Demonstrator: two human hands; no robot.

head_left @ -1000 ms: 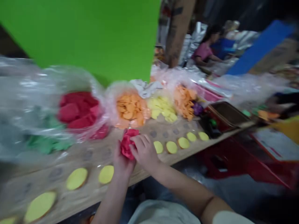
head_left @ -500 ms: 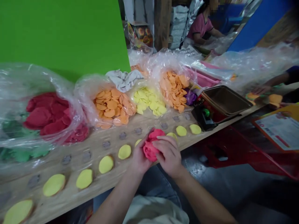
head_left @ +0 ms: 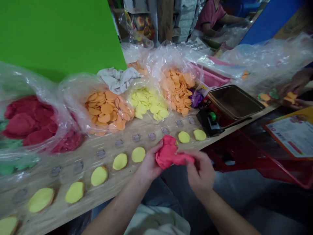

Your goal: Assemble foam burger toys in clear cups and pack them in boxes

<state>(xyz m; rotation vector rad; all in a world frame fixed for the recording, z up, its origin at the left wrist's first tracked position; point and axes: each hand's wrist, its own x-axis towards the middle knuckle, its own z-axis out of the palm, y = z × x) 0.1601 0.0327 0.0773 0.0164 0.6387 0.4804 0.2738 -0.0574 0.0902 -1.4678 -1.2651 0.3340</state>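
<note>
A bunch of soft pinkish-red pieces (head_left: pixel 165 152), thin and wavy like foam or felt, rests in my left hand (head_left: pixel 148 164), fingers wrapped round it. One edge is stretched out to the right, pinched between the thumb and fingers of my right hand (head_left: pixel 202 173). Both hands are above the table's front edge. Along that edge runs a row of pale yellow discs (head_left: pixel 138 154), each seemingly on a brownish base. Behind them is a line of small grey patches (head_left: pixel 136 138). My left hand hides part of the row.
Clear plastic bags hold dark red pieces (head_left: pixel 31 120), orange discs (head_left: pixel 106 109), yellow pieces (head_left: pixel 146 101) and more orange discs (head_left: pixel 178 89). A tape dispenser (head_left: pixel 210 120) stands by a brown metal tin (head_left: pixel 234 101). A co-worker's hands (head_left: pixel 294 86) handle orange pieces at right. A red crate (head_left: pixel 232 163) stands below.
My right hand has moved right, away from my left, drawing out an edge of the pinkish-red bunch. The view has shifted, so the table appears further left.
</note>
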